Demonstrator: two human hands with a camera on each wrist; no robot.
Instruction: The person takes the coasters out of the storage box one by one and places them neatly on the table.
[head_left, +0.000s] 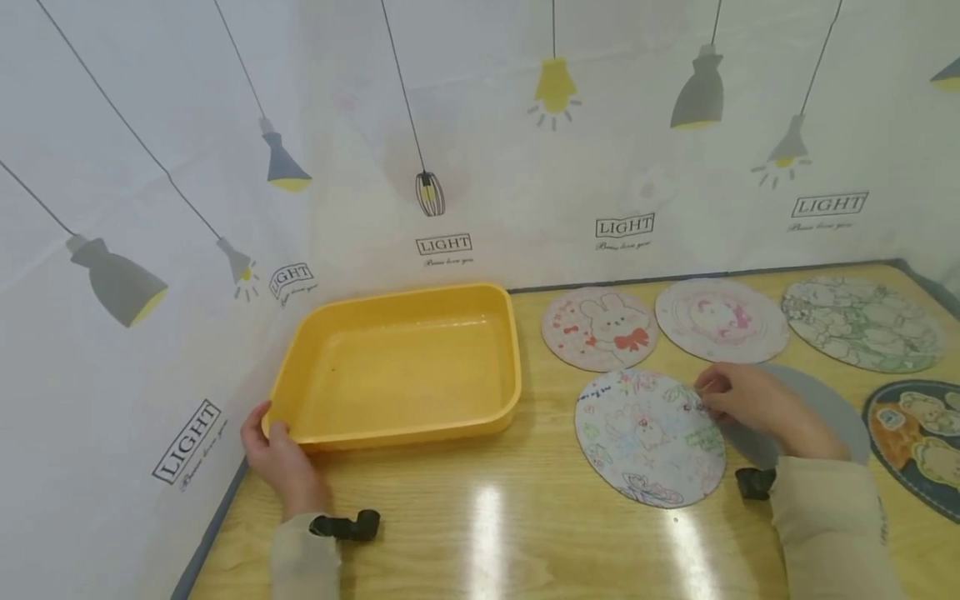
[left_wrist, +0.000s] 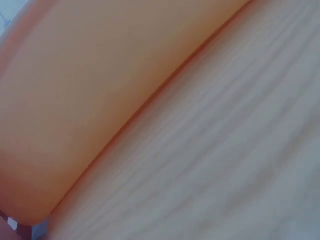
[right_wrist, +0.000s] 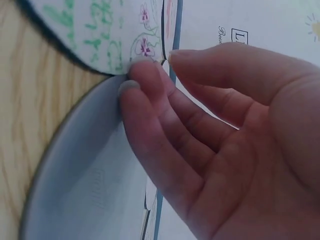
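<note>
A yellow plastic tray (head_left: 405,429) stands on the table at the left, its side wall filling much of the left wrist view. At its near left corner my left hand (head_left: 281,462) grips the rim, fingers along the outer side. My right hand (head_left: 757,404) is over the edge of a round mat with coloured doodles and flowers (head_left: 648,442). In the right wrist view the fingertips (right_wrist: 131,90) lie right at that mat's edge, thumb apart from them. Beneath this hand a plain grey round mat (head_left: 825,404) is partly covered.
Along the back lie a rabbit mat (head_left: 600,329), a pink-patterned mat (head_left: 720,321) and a green-patterned mat (head_left: 862,325). A dark mat with cartoon figures (head_left: 918,442) is at the right edge. A white lamp-print curtain (head_left: 510,167) encloses the wooden table (head_left: 480,517).
</note>
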